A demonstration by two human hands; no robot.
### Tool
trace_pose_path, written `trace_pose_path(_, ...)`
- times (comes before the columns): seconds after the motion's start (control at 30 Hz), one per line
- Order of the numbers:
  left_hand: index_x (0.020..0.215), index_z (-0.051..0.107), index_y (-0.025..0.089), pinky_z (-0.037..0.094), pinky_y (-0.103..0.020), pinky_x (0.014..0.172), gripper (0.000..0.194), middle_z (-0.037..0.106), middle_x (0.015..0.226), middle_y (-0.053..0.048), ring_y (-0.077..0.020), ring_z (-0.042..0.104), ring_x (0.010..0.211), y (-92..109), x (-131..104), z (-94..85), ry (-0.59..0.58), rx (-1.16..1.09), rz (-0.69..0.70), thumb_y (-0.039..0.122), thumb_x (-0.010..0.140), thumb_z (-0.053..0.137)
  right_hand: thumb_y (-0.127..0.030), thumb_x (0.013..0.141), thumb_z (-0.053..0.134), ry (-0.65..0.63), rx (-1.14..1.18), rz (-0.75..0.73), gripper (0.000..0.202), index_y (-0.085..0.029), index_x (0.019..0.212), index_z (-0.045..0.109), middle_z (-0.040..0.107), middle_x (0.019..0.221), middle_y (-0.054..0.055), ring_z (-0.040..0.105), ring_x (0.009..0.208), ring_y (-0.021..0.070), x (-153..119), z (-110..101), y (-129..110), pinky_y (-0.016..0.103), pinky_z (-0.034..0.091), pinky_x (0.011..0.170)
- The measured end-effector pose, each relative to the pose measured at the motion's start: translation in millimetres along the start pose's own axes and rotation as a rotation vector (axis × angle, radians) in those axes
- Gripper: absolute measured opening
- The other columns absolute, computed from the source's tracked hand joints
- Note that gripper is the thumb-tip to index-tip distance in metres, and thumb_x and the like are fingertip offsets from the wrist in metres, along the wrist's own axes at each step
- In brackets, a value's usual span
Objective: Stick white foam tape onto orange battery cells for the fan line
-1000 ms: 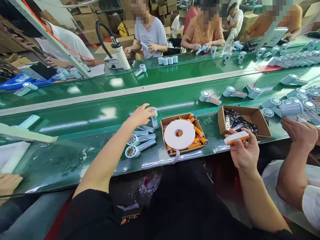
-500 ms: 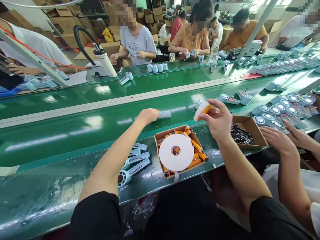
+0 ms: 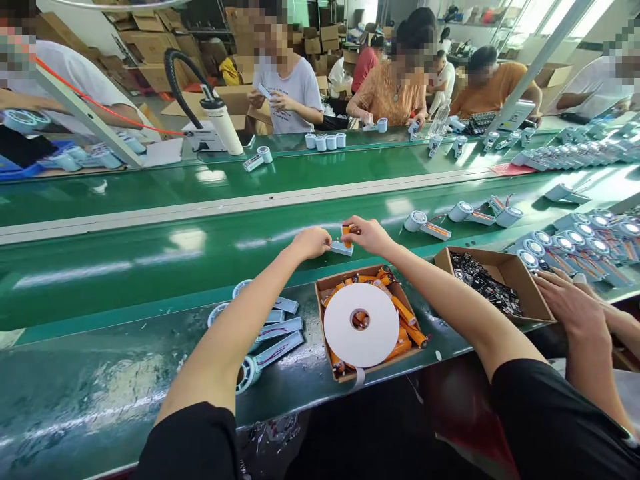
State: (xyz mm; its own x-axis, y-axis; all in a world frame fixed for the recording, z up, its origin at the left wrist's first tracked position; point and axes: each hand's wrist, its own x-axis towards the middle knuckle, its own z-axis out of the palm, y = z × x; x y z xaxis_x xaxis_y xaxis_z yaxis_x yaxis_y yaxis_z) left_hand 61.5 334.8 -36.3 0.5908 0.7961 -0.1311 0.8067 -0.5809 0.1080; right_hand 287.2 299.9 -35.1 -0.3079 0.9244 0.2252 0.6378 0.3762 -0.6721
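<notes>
Over the green belt, my left hand is closed on the end of a light-blue housing. Just right of it, my right hand pinches an orange battery piece at the top of that housing. Below the hands sits a cardboard box of orange batteries, with a white tape roll lying on top. Several light-blue fan units with handles lie beside my left forearm, which partly covers them.
Another box holds small black parts near a neighbour's hand. Light-blue units lie on the belt to the right. People work across the line by a white cylindrical device.
My right hand has moved left with the orange piece and now meets the housing held by my left hand. A further fan unit shows on the belt where my right hand was.
</notes>
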Motion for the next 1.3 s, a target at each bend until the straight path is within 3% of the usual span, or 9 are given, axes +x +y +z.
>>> trace_pose_path(0.4, 0.131, 0.058, 0.025, 0.052, -0.037, 0.090, 0.036, 0.076, 0.121, -0.014, -0.0281, 0.073, 0.110, 19.7, 10.0, 2.2, 0.044, -0.059, -0.215, 0.040, 0.109, 0.034, -0.043, 0.093, 0.073, -0.344, -0.475, 0.007, 0.031, -0.029, 0.121, 0.076, 0.082, 0.100, 0.009, 0.077, 0.095, 0.0298, 5.3, 5.0, -6.7, 0.036, 0.055, 0.082)
trace_pose_path(0.57, 0.114, 0.063, 0.024, 0.054, -0.034, 0.076, 0.034, 0.079, 0.114, -0.013, -0.0272, 0.076, 0.097, 28.2, 14.1, -13.1, 0.045, -0.029, -0.218, 0.034, 0.108, 0.030, -0.045, 0.080, 0.087, -0.299, -0.428, 0.049, 0.017, -0.032, 0.087, 0.079, 0.079, 0.077, -0.004, 0.076, 0.087, 0.0207, 23.8, 5.0, -29.4, 0.033, 0.057, 0.084)
trace_pose_path(0.7, 0.119, 0.063, 0.021, 0.058, -0.045, 0.079, 0.037, 0.077, 0.117, -0.019, -0.0345, 0.075, 0.102, 42.0, 4.9, -29.7, 0.131, 0.024, -0.225, 0.034, 0.106, 0.031, -0.041, 0.079, 0.086, -0.155, -0.299, 0.051, 0.015, -0.030, 0.075, 0.076, 0.073, 0.066, -0.007, 0.075, 0.081, 0.0158, 20.3, -26.0, -50.7, 0.028, 0.059, 0.084)
trace_pose_path(0.77, 0.124, 0.064, 0.021, 0.057, -0.051, 0.091, 0.037, 0.074, 0.127, -0.020, -0.0369, 0.069, 0.117, 54.3, -20.3, -34.0, 0.272, 0.022, -0.146, 0.037, 0.104, 0.037, -0.041, 0.085, 0.080, -0.016, -0.178, -0.027, 0.010, -0.031, 0.086, 0.079, 0.080, 0.085, -0.005, 0.076, 0.093, 0.0166, -14.0, -48.9, -65.6, 0.029, 0.059, 0.092)
trace_pose_path(0.83, 0.121, 0.068, 0.025, 0.056, -0.050, 0.102, 0.036, 0.073, 0.129, -0.015, -0.0334, 0.067, 0.123, 68.6, -61.0, -31.4, 0.352, -0.048, 0.087, 0.042, 0.103, 0.043, -0.040, 0.095, 0.071, 0.167, 0.047, -0.148, 0.015, -0.031, 0.103, 0.080, 0.082, 0.111, -0.002, 0.074, 0.110, 0.0189, -72.0, -68.0, -79.2, 0.033, 0.057, 0.103)
trace_pose_path(0.93, 0.122, 0.074, 0.037, 0.054, -0.047, 0.112, 0.035, 0.074, 0.132, -0.006, -0.0302, 0.068, 0.125, 89.7, -131.5, -12.9, 0.180, -0.148, 0.463, 0.054, 0.093, 0.064, -0.044, 0.103, 0.060, 0.314, 0.214, -0.138, 0.030, -0.024, 0.114, 0.079, 0.080, 0.118, 0.005, 0.075, 0.109, 0.0213, -176.4, -78.7, -87.1, 0.035, 0.059, 0.097)
trace_pose_path(1.03, 0.150, 0.059, 0.039, 0.046, -0.053, 0.123, 0.079, 0.061, 0.154, -0.006, -0.0356, 0.054, 0.144, 102.6, -175.9, 12.9, 0.041, -0.135, 0.481, 0.050, 0.076, 0.084, -0.046, 0.102, 0.061, 0.322, 0.358, -0.048, 0.032, -0.022, 0.104, 0.081, 0.083, 0.100, 0.007, 0.078, 0.091, 0.0210, -256.9, -69.8, -79.0, 0.033, 0.060, 0.082)
trace_pose_path(1.17, 0.155, 0.056, 0.027, 0.046, -0.061, 0.119, 0.080, 0.060, 0.153, -0.015, -0.0414, 0.047, 0.148, 107.6, -183.1, 28.5, 0.079, -0.130, 0.363, 0.035, 0.078, 0.079, -0.048, 0.100, 0.065, 0.367, 0.448, 0.093, 0.032, -0.021, 0.099, 0.082, 0.083, 0.097, 0.009, 0.077, 0.086, 0.0209, -301.9, -58.2, -68.4, 0.031, 0.059, 0.073)
trace_pose_path(1.3, 0.146, 0.058, 0.018, 0.043, -0.066, 0.119, 0.066, 0.066, 0.141, -0.019, -0.0445, 0.045, 0.145, 122.3, -193.5, 13.4, 0.422, -0.156, 0.366, 0.032, 0.083, 0.074, -0.055, 0.096, 0.067, 0.485, 0.692, 0.211, 0.039, -0.021, 0.113, 0.078, 0.080, 0.113, 0.011, 0.075, 0.080, 0.0193, -307.7, -51.1, -89.1, 0.024, 0.052, 0.050)
